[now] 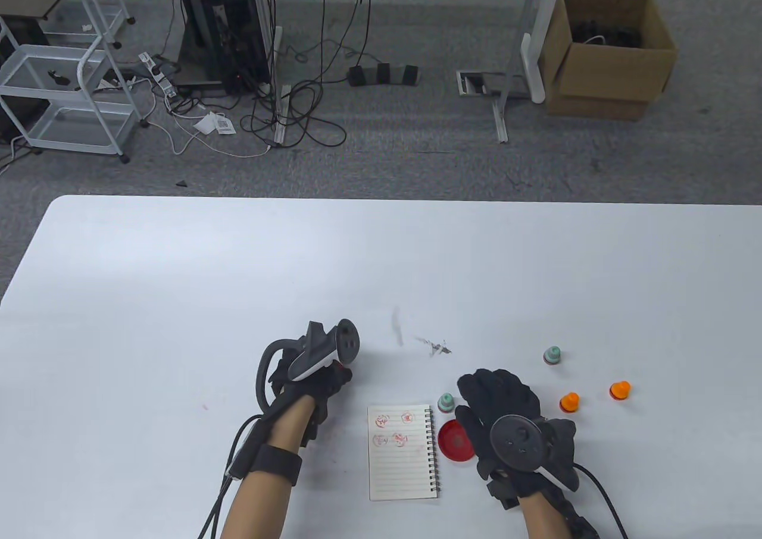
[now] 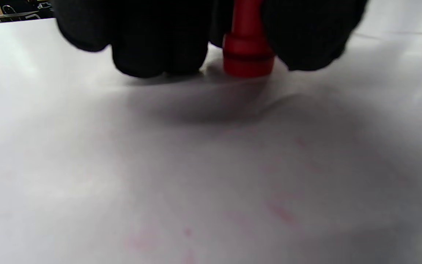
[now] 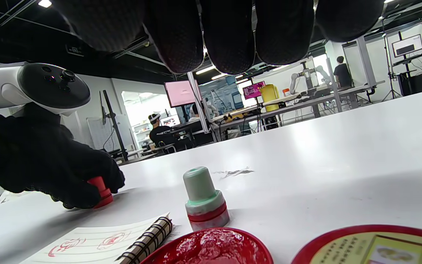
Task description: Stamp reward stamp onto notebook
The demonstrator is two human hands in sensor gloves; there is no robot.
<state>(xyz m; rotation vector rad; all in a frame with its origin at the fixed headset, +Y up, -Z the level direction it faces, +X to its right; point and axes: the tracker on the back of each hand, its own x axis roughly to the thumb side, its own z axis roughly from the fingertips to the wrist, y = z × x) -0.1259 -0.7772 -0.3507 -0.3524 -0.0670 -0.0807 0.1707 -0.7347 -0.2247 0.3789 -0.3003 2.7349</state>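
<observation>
In the table view, the black-gloved left hand [image 1: 309, 378] sits on the white table [image 1: 238, 265], left of the small spiral-bound lined notebook [image 1: 402, 453]. The page already carries four red prints near its top. The black-gloved right hand [image 1: 506, 411] hovers with relaxed fingers over the round red ink pad tin [image 1: 455, 441], which lies just beside the spiral edge, probably so the ink stays close. A green-topped stamp [image 1: 445, 402] stands near it; another green one [image 1: 552, 355] and two orange stamps [image 1: 570, 401] wait further right.

In the left wrist view, the curled fingers [image 2: 152, 44] pinch a red plastic stamp [image 2: 247, 51], its base touching the table, not the paper.

In the right wrist view, the tin holds wet red ink; the right fingers [image 3: 229, 36] hang loose and hold nothing. The tin's lid [image 3: 372, 244] lies beside it, inside up, I think
</observation>
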